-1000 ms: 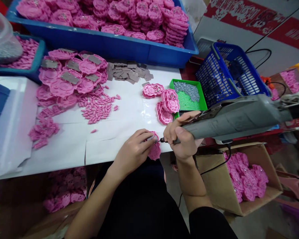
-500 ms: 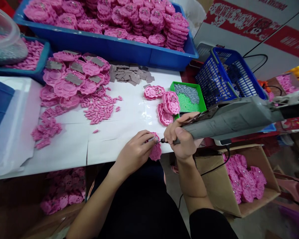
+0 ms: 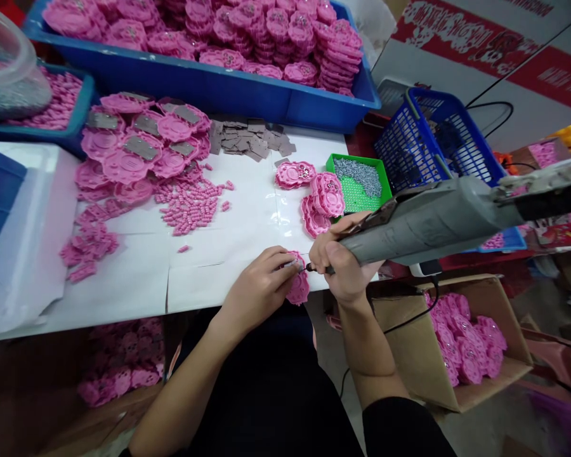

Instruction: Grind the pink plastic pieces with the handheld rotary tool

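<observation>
At the table's front edge my left hand (image 3: 265, 279) is closed on a pink plastic piece (image 3: 299, 289) with a scalloped rim, its fingers hiding much of it. My right hand (image 3: 340, 263) wraps round a grey electric screwdriver (image 3: 423, 222), held nearly level. Its dark bit points left and meets the pink piece by my left fingertips; whether a screw sits at the tip is too small to tell. Just beyond my hands, several finished-looking pink pieces (image 3: 327, 195) lie stacked beside a green tray (image 3: 385, 187) of small screws (image 3: 361, 174).
Pink pieces with grey plates (image 3: 140, 147), small pink cylinders (image 3: 190, 206) and loose grey plates (image 3: 252, 139) lie on the white table (image 3: 238, 216). A blue bin (image 3: 209, 86) stands behind, a blue basket (image 3: 409, 146) at right. Below right, a cardboard box (image 3: 409, 324) holds pink pieces.
The screwdriver and my right hand have shifted slightly left and up. My left hand keeps its hold on the pink piece, and the bit stays at it.
</observation>
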Available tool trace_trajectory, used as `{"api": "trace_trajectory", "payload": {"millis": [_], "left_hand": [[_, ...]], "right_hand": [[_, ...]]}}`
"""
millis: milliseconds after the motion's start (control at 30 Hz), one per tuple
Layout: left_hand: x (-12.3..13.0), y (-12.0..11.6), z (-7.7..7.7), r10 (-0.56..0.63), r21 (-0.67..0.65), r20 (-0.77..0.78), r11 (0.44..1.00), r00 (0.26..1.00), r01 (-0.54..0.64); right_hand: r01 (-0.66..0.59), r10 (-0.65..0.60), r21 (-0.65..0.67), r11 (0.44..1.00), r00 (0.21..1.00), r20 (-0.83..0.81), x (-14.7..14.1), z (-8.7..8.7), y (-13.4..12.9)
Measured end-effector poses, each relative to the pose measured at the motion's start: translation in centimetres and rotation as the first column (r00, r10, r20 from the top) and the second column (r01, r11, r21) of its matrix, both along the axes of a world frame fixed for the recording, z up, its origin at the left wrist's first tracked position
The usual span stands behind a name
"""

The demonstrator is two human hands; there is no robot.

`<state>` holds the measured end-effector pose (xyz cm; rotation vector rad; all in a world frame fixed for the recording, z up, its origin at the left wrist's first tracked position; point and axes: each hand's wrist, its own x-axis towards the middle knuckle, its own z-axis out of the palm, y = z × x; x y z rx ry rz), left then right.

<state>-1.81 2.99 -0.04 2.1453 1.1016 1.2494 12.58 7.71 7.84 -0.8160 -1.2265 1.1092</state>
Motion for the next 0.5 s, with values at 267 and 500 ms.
{"api": "trace_trajectory", "payload": {"millis": [267, 500], "left_hand": [[0.0, 0.1, 0.4, 0.018, -0.037, 0.017, 0.999, 1.000, -0.017], [0.0, 0.0, 0.6, 0.028, -0.064, 0.029, 0.998, 0.999, -0.026]], "right_hand": [[0.026, -0.025, -0.010, 1.000, 0.999, 0.048, 0.1, -0.5, 0.0], [0.059, -0.058, -0.011, 0.998, 0.995, 0.085, 0.2, -1.0, -0.2]]}}
